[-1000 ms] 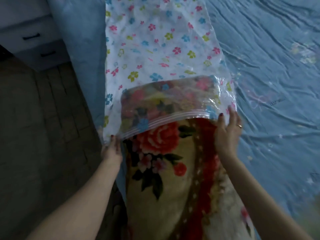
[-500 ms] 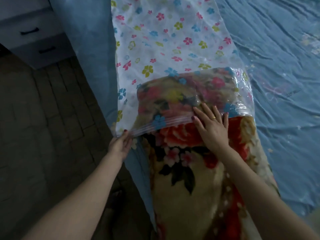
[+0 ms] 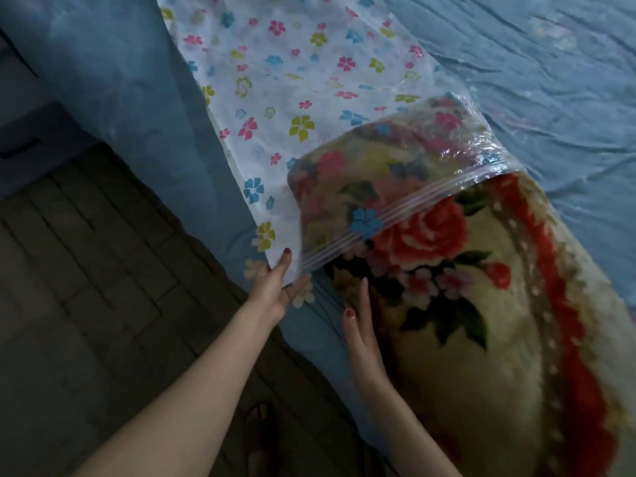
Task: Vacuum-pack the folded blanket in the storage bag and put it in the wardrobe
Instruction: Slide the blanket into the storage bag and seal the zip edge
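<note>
You are mid-way through bagging: the thick folded blanket [image 3: 464, 304] with its red rose print lies on the blue bedsheet [image 3: 533, 80], only its far end inside the clear flower-printed plastic storage bag [image 3: 292, 80]. Your left hand [image 3: 275, 287] pinches the bag's near mouth corner, while your right hand [image 3: 361, 335], fingers straight, rests flat against the blanket's side. Next, I judge, keep the mouth wide and push the blanket deeper.

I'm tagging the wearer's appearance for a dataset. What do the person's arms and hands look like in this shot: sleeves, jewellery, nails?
Both forearms are bare, with no sleeves or watch in view. The left hand and the right hand have nails painted dark red. No ring shows on either hand from this angle.
</note>
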